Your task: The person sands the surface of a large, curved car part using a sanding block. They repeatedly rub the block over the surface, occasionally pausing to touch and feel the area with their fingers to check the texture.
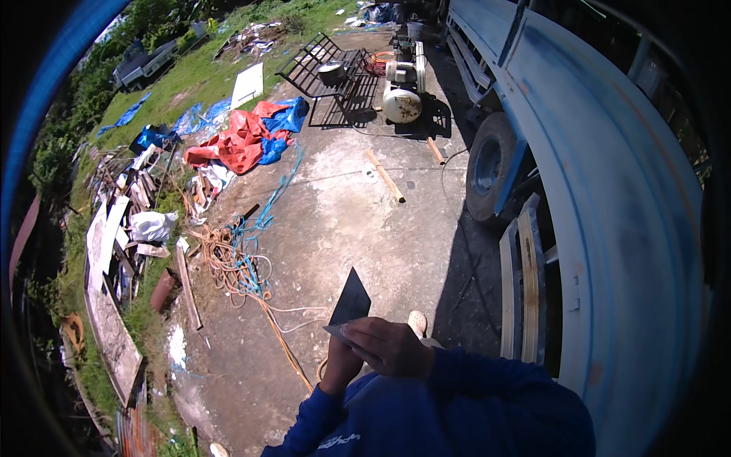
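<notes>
Head: dark plate (351, 302) beyond right grip (390, 347)

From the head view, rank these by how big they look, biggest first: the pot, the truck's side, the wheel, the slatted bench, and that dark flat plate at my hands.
1. truck's side
2. wheel and slatted bench: too alike to rank
3. dark flat plate
4. pot

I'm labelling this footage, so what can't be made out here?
Left hand, head view: fingers mostly hidden behind the right hand.
Dark plate, head view: lower end covered by the right hand.
Pot, head view: contents too small to tell.
</notes>
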`<move>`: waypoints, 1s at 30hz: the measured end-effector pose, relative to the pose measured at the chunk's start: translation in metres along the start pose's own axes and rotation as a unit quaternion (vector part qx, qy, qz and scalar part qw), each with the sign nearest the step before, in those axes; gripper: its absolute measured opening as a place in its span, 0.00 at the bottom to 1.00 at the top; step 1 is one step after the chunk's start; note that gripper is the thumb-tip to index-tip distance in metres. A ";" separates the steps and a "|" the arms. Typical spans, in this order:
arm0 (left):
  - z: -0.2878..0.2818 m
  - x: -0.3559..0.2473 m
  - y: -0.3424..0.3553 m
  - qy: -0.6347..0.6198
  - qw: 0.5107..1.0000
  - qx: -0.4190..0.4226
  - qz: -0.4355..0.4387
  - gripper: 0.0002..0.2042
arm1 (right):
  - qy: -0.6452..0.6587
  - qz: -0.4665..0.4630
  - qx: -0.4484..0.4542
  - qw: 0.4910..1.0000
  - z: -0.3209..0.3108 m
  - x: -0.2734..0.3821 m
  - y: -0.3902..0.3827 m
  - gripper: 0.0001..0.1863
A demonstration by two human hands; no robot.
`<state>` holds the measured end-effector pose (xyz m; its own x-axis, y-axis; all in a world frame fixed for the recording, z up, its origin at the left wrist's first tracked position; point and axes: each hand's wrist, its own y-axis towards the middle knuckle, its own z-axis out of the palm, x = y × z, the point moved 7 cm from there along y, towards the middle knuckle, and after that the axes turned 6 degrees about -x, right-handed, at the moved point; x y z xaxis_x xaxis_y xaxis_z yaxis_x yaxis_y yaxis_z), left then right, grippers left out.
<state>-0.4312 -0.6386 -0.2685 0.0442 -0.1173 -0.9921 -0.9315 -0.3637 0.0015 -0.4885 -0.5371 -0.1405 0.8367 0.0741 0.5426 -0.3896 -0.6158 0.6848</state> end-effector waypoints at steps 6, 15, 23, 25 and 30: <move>-0.008 0.005 -0.010 0.015 0.998 -0.053 0.002 0.19 | 0.023 0.036 0.008 0.999 0.009 -0.003 -0.007 0.19; -0.003 -0.015 -0.038 -0.389 0.898 -0.056 -0.196 0.26 | 0.112 0.217 -0.144 0.959 -0.016 -0.092 0.000 0.15; -0.064 -0.008 -0.035 -0.376 0.889 -0.065 -0.251 0.22 | 0.034 0.036 -0.035 0.998 -0.013 -0.034 -0.008 0.17; -0.054 -0.011 -0.047 -0.361 0.893 -0.030 -0.266 0.22 | 0.130 0.220 -0.089 0.963 -0.014 -0.088 -0.009 0.14; -0.078 -0.046 -0.037 0.036 0.994 -0.104 -0.013 0.12 | 0.229 0.419 -0.152 0.865 -0.015 -0.137 0.008 0.23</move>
<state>-0.3708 -0.6915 -0.2131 0.0989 -0.1684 -0.9807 -0.8349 -0.5502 0.0102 -0.6120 -0.5398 -0.2021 -0.0023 0.0473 0.9989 -0.9271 -0.3745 0.0156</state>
